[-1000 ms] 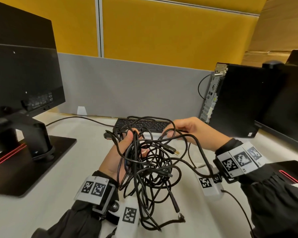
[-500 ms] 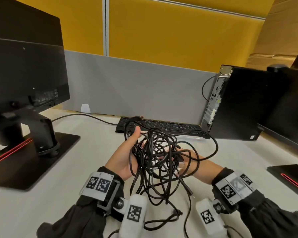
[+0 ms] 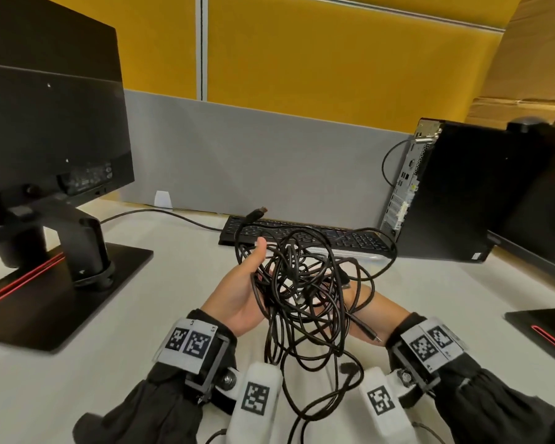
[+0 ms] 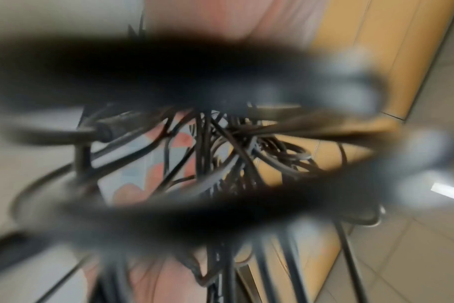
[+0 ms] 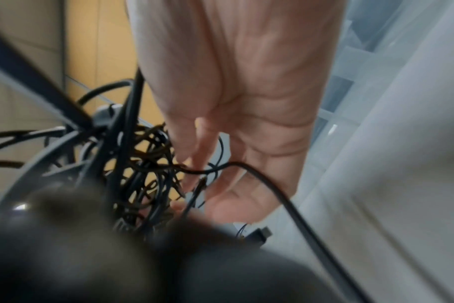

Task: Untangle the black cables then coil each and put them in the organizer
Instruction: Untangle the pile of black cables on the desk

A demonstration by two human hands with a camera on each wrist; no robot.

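A tangle of black cables [image 3: 302,283] hangs between my two hands above the white desk [image 3: 148,315]. My left hand [image 3: 241,293] holds its left side, thumb raised, with strands across the palm and the fingers hidden behind them. Palm up, my right hand [image 3: 378,315] lies under the right side. In the right wrist view its fingers [image 5: 228,196] reach fairly straight into the cables [image 5: 143,168], a thin strand crossing them. One plug [image 3: 258,213] sticks up at the top; loops [image 3: 318,395] trail down to the desk. The left wrist view shows blurred cables [image 4: 215,155].
A black keyboard [image 3: 359,240] lies just beyond the tangle, with a clear compartmented box [image 5: 347,86] beside my right hand. A monitor on its stand [image 3: 77,248] is at the left, a computer tower [image 3: 455,193] at the right. A grey partition closes the back.
My right hand has left the far top of the tangle and come down under its right side. The bundle has moved nearer to me, and a plug now sticks up.
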